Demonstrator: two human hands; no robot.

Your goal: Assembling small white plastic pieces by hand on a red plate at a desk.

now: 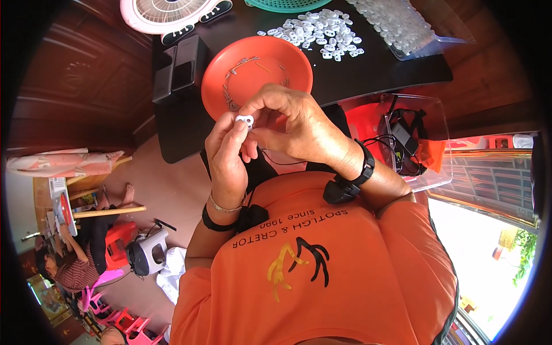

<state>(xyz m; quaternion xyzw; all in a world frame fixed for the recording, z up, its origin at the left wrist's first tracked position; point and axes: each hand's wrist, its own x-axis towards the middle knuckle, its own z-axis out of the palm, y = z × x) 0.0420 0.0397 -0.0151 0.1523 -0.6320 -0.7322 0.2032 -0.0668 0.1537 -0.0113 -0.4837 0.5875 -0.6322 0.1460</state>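
Note:
A small white plastic piece with two holes (245, 121) is pinched between the thumb and fingers of my left hand (228, 146). My right hand (296, 123) curls in from the other side, its index fingertip at the piece's upper edge and its thumb close to the lower edge. Whether anything tiny is also between the right fingers is hidden. Just beyond both hands lies an orange round basin (215, 75), with small thin metal pins (229, 86) scattered along its inside. Farther back, a loose heap of similar white two-holed pieces (322, 31) lies on the black table (368, 75).
Left of the basin lie dark phone-like devices (175, 69), below a pink-and-white fan (167, 14). A green basket (287, 4) and a clear tray of translucent pieces (397, 29) stand behind. At right is a clear bin (425, 172) with cables. Another person (80, 267) sits at lower left.

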